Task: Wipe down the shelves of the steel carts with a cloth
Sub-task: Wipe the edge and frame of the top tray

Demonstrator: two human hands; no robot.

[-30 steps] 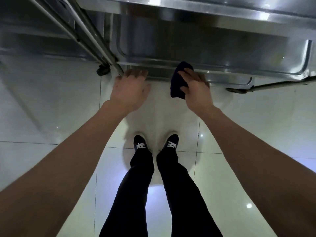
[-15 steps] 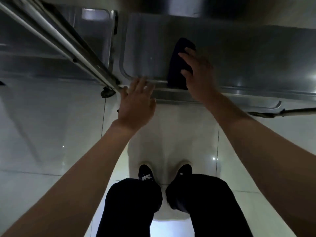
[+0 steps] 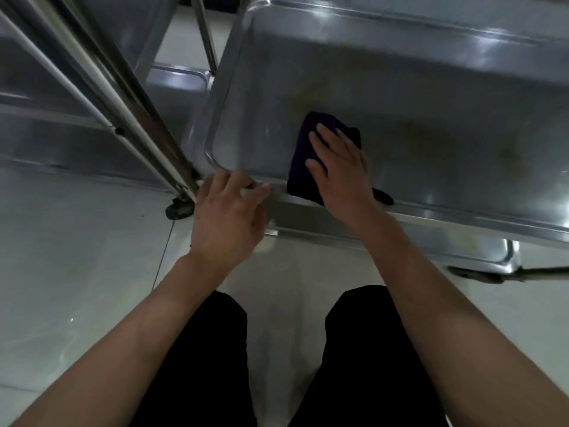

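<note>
A steel cart shelf [image 3: 431, 118] with a raised rim fills the upper right; yellowish smears mark its surface. On it, near the front rim, lies a dark purple cloth [image 3: 303, 158], with one corner hanging over the edge. My right hand [image 3: 341, 167] presses flat on the cloth, fingers straight and pointing away from me. My left hand [image 3: 228, 220] rests on the shelf's front left corner rim, fingers lightly bent over the edge. A lower shelf [image 3: 400, 241] of the same cart shows beneath the front rim.
A second steel cart [image 3: 61, 134] stands at the left, its slanted posts [image 3: 129, 97] meeting a caster wheel [image 3: 180, 209] beside my left hand. Glossy white floor tiles [image 3: 77, 257] lie below. My dark-trousered legs [image 3: 215, 365] are bent close to the cart.
The view dropped closer to the shelf as I crouched. My right hand slid the cloth farther in over the shelf, and my left hand settled on the corner rim.
</note>
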